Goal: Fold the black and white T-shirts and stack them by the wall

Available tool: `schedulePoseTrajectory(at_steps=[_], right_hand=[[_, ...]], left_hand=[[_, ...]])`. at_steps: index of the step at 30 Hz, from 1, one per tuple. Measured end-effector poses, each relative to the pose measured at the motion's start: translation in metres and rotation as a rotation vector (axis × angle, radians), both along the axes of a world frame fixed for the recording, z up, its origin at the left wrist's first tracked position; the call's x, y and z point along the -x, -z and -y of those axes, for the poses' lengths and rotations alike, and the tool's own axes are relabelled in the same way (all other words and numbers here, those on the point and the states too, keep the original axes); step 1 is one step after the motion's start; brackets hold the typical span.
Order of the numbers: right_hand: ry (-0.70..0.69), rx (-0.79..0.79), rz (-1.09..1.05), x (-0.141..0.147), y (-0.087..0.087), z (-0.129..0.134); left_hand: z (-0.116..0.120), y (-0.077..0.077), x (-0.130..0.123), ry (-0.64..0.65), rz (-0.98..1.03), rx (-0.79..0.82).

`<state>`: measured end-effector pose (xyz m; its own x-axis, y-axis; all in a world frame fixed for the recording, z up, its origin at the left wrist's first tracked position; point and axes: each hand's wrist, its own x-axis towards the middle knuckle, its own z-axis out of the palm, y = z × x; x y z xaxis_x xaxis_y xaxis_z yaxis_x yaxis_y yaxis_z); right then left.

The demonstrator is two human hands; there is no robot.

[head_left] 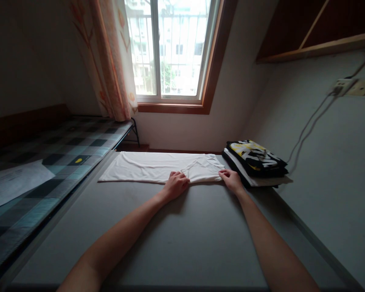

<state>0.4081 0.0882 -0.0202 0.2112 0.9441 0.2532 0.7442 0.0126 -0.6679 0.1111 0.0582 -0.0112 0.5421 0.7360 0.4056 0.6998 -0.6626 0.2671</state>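
Observation:
A white garment (146, 167) lies folded into a long flat strip across the far part of the grey table (182, 235). My left hand (177, 184) rests at its near edge, right of the middle, with fingers curled closed on the fabric. At the garment's right end my right hand (230, 178) pinches the near corner. Between the hands the cloth has a folded-over, slightly wrinkled flap. Just beyond my right hand stands a stack of folded clothes (257, 162), black, white and yellow-patterned.
On the left is a bed with a checked cover (91, 142) and a paper sheet (18, 182) on it. A window (170, 52) with a curtain (105, 61) is behind the table. Cables (310, 125) hang from a socket on the right wall, under a shelf (319, 44).

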Motion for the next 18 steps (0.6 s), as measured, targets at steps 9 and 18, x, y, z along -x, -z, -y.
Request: schedulePoseTrajectory(at_steps=[9,18], right_hand=[[-0.135,-0.246,0.223,0.036,-0.018,0.014],[-0.57,-0.117,0.154,0.079,-0.016,0.026]], left_hand=[[0.004,0.001,-0.001,0.012,0.041,-0.045],[0.001,0.002,0.0,0.115,0.029,-0.03]])
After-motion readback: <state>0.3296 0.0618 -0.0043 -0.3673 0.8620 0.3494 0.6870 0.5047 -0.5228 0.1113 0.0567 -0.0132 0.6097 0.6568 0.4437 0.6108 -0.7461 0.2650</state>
